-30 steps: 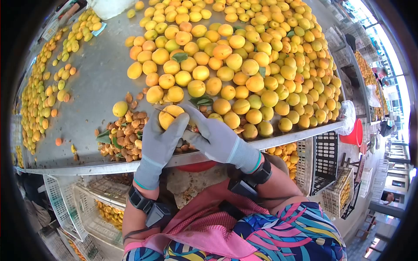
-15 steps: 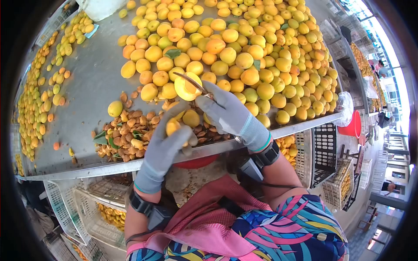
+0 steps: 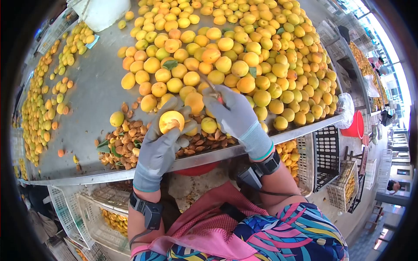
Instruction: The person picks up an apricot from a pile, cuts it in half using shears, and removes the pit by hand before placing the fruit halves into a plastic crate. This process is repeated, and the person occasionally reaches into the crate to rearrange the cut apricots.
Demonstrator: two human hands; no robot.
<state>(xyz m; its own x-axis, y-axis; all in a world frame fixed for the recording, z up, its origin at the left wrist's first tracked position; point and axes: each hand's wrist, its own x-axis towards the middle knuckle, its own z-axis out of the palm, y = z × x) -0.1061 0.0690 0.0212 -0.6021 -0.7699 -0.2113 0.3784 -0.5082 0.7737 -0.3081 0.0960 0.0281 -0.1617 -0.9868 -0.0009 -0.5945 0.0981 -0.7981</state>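
Observation:
My left hand (image 3: 162,141), in a grey glove, holds a yellow apricot half (image 3: 171,122) whose cut face shows a brown pit, above the table's front edge. To its right, my right hand (image 3: 228,108), gloved too, is closed on a thin curved knife (image 3: 210,87) pointing up and left. The two hands are apart. Behind them lies a large heap of whole apricots (image 3: 244,56). A pile of brown pits (image 3: 126,141) lies left of my left hand on the metal table (image 3: 96,82).
More apricots (image 3: 37,108) line the table's far left. Crates (image 3: 109,217) with cut fruit stand below the edge. At the right are a black crate (image 3: 326,150), a red bucket (image 3: 355,126) and a plastic bag (image 3: 345,108). A person (image 3: 393,186) is in the right background.
The knife has come away from the fruit and its blade is blurred. My left hand now holds up an opened half with its pit showing; my right hand has shifted slightly right.

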